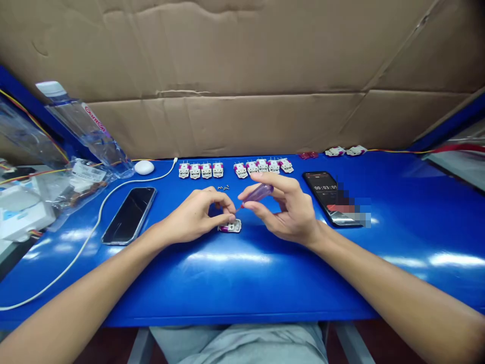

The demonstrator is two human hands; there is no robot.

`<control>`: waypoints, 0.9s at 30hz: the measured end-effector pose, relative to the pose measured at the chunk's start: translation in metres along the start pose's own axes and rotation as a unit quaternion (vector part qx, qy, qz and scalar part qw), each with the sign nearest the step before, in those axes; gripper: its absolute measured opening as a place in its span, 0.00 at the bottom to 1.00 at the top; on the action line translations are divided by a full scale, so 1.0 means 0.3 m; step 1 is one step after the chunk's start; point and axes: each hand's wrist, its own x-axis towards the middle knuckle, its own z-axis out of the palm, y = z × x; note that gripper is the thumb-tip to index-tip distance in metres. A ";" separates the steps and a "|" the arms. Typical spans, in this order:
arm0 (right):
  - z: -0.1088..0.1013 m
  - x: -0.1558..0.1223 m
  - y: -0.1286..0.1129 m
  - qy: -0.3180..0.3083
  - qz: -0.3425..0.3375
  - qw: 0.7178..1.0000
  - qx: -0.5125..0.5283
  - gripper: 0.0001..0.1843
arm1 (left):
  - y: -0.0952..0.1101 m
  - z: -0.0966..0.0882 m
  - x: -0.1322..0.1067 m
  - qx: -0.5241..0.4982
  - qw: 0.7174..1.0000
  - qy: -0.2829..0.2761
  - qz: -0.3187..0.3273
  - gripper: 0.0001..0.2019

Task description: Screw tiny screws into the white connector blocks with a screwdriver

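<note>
Inspector: What did you have at the blue counter?

Operator: Tell me.

Inspector: Your left hand was pinched together just above a white module lying flat; your right hand gripped a purple-handled screwdriver, tip beside those fingers.

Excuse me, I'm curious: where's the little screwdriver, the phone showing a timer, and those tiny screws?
the small screwdriver [261,192]: head view, on its purple handle
the phone showing a timer [325,188]: head view, on its lit screen
the tiny screws [223,187]: head view, on the middle of the small cluster
</note>
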 end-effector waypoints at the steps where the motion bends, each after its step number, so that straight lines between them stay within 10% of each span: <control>1: 0.001 0.001 -0.001 -0.001 -0.004 1.000 -0.002 0.27 | 0.000 0.001 0.000 0.006 1.000 0.001 0.002 0.09; 27: 0.025 -0.009 0.004 -0.032 -0.047 0.998 -0.035 0.38 | 0.025 0.026 -0.004 -0.071 0.995 -0.044 -0.059 0.09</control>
